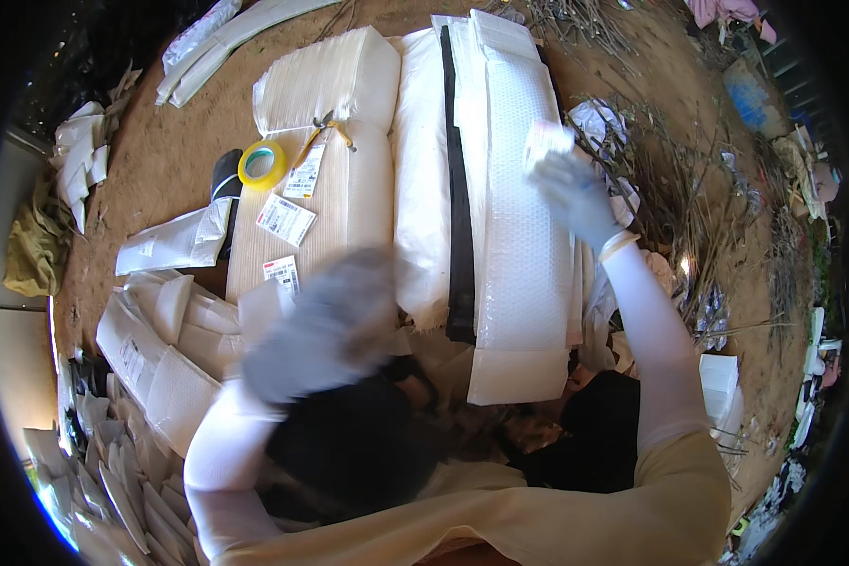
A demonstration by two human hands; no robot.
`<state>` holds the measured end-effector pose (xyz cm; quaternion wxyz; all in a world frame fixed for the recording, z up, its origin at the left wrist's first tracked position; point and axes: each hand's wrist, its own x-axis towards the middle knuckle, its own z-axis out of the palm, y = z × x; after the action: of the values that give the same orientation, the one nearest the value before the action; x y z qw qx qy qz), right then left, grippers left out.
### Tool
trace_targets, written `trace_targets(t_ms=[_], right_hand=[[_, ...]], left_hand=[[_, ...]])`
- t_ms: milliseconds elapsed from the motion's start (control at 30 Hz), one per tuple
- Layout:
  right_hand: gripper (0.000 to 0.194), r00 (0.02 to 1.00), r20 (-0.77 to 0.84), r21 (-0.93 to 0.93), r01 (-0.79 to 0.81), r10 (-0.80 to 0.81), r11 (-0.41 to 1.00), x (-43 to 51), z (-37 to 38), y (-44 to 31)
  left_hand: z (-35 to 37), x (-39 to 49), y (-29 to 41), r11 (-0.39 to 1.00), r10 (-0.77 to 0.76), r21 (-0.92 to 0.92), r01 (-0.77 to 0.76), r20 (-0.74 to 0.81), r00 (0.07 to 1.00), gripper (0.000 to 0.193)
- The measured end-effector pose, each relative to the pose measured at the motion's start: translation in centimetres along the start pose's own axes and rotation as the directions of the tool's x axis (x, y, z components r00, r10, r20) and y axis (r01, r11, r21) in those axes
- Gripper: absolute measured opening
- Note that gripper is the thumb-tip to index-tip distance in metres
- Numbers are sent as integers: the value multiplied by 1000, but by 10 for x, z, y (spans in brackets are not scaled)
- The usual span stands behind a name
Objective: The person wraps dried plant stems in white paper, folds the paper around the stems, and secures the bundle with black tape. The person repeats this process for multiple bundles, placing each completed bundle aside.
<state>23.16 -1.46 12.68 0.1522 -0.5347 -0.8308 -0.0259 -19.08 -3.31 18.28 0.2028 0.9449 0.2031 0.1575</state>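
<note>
My left hand, in a grey glove, is blurred above the lower end of a bundle of cream padded sheets; whether it holds anything cannot be told. My right hand, gloved too, is at the right edge of a long bubble-wrap sleeve, at a blurred whitish item that seems to be in its fingers. On the bundle lie a roll of yellow tape, yellow-handled pliers or cutters and printed labels. A black strip runs beside the sleeve.
Folded bubble-wrap packages lie at the left, with a heap of them at the lower left. Dry twigs and crumpled plastic are strewn over the dirt ground at the right. A white padded roll lies between the bundle and the black strip.
</note>
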Motion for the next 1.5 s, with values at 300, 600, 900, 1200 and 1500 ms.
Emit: trace_targets(t_ms=[300,600,900,1200,1500], right_hand=[[54,999,38,-15,15,-14,1000,-7,85,45],[65,973,32,17,-230,230,973,-48,115,-8],[44,548,189,825,-539,815,171,-68,131,-2],[50,958,185,960,-224,221,167,77,-7,-203],[49,935,0,733,-241,354,636,-27,-14,-96]], left_hand=[[242,103,74,843,532,-48,-535,215,819,53],[248,111,58,887,462,-114,-448,271,844,60],[218,49,107,801,-598,-85,592,-90,796,103],[105,-59,141,305,-814,-936,173,-162,558,66],[-37,-283,-55,551,-684,-11,834,-579,444,27]])
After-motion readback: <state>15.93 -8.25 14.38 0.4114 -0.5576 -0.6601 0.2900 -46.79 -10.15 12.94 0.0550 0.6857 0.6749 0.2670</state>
